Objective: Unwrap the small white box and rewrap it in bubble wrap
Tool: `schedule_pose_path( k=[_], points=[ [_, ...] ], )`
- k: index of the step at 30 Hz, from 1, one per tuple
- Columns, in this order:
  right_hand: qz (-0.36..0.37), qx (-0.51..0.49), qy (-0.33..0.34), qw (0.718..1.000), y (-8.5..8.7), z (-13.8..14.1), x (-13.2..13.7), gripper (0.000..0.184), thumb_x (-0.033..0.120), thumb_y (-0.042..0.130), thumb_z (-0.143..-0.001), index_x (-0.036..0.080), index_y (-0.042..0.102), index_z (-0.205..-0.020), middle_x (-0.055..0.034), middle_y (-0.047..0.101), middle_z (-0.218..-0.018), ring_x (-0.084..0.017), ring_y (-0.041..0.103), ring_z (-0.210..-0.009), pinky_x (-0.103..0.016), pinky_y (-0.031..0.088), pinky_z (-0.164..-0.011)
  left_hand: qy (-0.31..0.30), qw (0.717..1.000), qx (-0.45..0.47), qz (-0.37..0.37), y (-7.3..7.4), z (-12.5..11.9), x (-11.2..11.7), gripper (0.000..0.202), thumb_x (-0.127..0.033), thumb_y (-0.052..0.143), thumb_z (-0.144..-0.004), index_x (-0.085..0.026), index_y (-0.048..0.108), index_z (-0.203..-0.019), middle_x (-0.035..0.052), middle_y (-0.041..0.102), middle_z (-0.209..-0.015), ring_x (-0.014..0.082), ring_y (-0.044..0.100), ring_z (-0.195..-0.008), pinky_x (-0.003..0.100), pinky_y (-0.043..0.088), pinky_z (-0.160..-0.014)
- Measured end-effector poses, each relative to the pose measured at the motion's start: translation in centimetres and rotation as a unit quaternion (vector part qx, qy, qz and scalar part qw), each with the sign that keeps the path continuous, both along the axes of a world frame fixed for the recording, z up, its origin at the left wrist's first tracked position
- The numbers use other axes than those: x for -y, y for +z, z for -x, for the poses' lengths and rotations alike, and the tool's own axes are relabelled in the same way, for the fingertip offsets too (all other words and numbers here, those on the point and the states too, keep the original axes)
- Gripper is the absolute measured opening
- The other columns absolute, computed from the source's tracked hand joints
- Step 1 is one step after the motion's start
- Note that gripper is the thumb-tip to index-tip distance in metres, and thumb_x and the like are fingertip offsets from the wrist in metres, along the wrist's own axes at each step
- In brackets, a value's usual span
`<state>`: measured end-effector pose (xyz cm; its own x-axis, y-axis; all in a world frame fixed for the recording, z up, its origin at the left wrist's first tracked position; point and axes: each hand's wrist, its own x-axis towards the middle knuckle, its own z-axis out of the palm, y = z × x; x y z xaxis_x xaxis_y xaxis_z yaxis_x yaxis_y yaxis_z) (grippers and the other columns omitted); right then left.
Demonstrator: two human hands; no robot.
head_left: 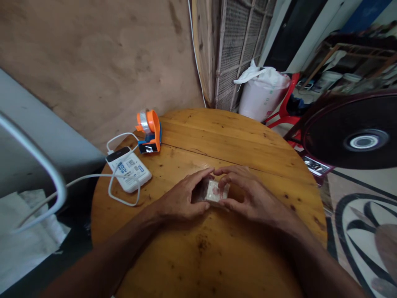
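Observation:
A small flat whitish packet (213, 191) lies on the round wooden table (235, 136). My left hand (182, 199) grips the packet's left side with thumb and fingers curled around it. Opposite it, my right hand (248, 194) pinches the right side, its fingertips meeting those of the left hand above the packet. Both forearms rest on the table. What the packet holds is too small to make out.
A white power bank (128, 169) with a white cable (124, 198) lies at the table's left edge. An orange and blue tape dispenser (150, 132) stands behind it. A black fan (356, 132) is on the right, a white sack (260, 93) and a lattice panel (238, 45) behind.

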<state>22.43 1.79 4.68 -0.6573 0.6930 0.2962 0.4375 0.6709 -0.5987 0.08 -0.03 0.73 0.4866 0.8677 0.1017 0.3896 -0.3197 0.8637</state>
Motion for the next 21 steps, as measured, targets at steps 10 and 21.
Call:
schedule_pose_path(
  k=[10,21],
  points=[
    [-0.031,-0.045,-0.064,0.997,-0.86,0.34,-0.04,0.008,0.02,0.059,-0.084,0.026,0.064,-0.082,-0.0028,0.067,-0.109,-0.022,0.061,-0.103,-0.043,0.045,-0.091,-0.004,1.0,0.0,0.0,0.06,0.04,0.01,0.08,-0.021,0.065,-0.073,-0.027,0.029,-0.144,0.0072,0.043,-0.144,0.0276,0.043,-0.13,0.045,0.035,-0.11],
    [0.006,-0.109,-0.094,0.989,-0.81,0.35,-0.22,0.01,0.02,0.057,-0.085,0.023,0.062,-0.078,-0.002,0.068,-0.105,-0.018,0.064,-0.096,-0.034,0.047,-0.086,0.017,0.999,-0.035,-0.025,-0.06,-0.27,0.16,0.08,-0.038,0.071,-0.074,-0.024,0.032,-0.143,0.01,0.043,-0.142,0.0286,0.045,-0.127,0.045,0.038,-0.106]
  ],
)
